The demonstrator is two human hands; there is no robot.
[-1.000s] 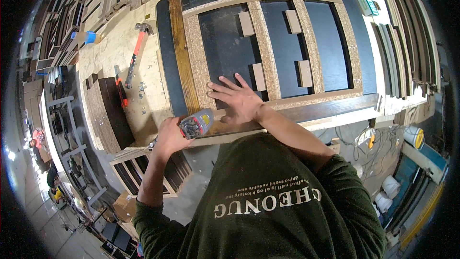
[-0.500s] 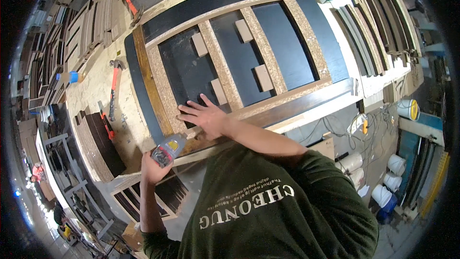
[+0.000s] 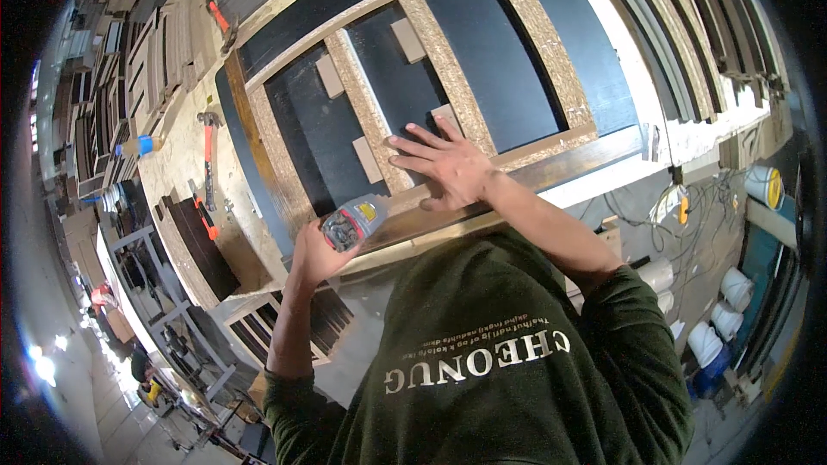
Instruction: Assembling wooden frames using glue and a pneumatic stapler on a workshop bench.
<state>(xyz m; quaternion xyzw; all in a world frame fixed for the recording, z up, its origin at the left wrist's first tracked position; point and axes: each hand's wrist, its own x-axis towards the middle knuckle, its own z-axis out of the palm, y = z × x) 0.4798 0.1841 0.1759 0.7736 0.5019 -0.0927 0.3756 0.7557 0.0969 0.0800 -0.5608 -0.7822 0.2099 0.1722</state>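
My left hand [image 3: 315,257] is wrapped round a grey nail gun [image 3: 357,217] with a yellow label and a dark, red-rimmed end. The tool is over the front rail of a chipboard frame [image 3: 457,69], its tip hidden from above. My right hand [image 3: 455,170] lies with fingers spread across the front end of a chipboard slat [image 3: 366,90] and the bay beside it. Its fingertips reach a small pale block [image 3: 446,117], which is partly covered. The frame rests on a dark panel [image 3: 594,52]. Another small block [image 3: 369,160] sits against the slat near the nail gun.
One red-handled hammer [image 3: 209,159] lies left of the panel, another hammer [image 3: 221,24] farther back. A red-handled tool [image 3: 207,220] lies by stacked dark strips [image 3: 194,245]. Long boards [image 3: 655,52] are stacked at right. Cables [image 3: 637,215] hang beyond the bench's front edge.
Both hands have moved right along the front rail, the nail gun with the left one. My right hand has gone from the left end bay to the middle slat. The view has shifted slightly.
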